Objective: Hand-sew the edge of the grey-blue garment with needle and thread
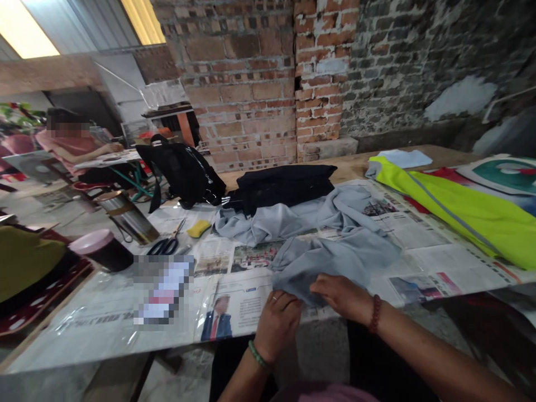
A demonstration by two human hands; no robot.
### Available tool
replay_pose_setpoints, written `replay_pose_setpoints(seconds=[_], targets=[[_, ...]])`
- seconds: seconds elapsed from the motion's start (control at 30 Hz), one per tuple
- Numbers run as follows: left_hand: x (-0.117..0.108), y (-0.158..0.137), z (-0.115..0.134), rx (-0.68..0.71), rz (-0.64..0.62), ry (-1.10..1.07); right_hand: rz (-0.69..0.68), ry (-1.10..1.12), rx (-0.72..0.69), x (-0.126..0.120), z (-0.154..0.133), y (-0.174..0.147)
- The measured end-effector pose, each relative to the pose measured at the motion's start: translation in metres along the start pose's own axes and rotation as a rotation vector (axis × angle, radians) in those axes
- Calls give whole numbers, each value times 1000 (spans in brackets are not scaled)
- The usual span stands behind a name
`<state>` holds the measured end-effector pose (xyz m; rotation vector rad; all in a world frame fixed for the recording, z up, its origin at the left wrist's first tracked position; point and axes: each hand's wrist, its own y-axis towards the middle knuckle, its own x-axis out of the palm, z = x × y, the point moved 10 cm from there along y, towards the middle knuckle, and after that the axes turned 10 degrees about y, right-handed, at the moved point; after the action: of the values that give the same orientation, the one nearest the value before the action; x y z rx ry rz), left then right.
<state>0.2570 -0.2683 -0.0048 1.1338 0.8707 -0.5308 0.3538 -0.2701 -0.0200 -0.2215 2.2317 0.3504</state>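
A grey cloth garment (347,257) lies crumpled at the table's front edge. On its near left corner my left hand (278,321) is closed, fingers curled on the fabric; a ring and a green bangle show on that side. To the right, my right hand (341,296) pinches the same grey cloth near the edge, a dark red bead bracelet at the wrist. Between the two hands the fabric dips toward the edge. Behind it, more light grey cloth (285,220) lies bunched against folded black cloth (288,184). My fingertips are partly hidden.
Newspaper covers the table (234,329). Leftward lie scissors (170,243), a yellow sponge (199,228), a pink-lidded cup (103,248), a steel flask (128,218) and a black bag (180,170). A neon yellow garment (456,209) and an iron (506,176) lie right. A person (79,145) sits beyond.
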Motion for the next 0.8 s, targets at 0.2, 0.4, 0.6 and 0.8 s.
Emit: replay_pose_setpoints(seconds=[0.2, 0.4, 0.6, 0.8], targets=[[6, 2, -2, -34, -56, 92, -26, -140, 19, 2, 0, 2], [0, 6, 0, -38, -29, 129, -34, -168, 16, 4, 0, 1], [-2, 5, -1, -64, -17, 117, -41, -211, 8, 5, -1, 1], [-5, 7, -2, -73, -16, 91, -90, -260, 6, 10, -1, 4]])
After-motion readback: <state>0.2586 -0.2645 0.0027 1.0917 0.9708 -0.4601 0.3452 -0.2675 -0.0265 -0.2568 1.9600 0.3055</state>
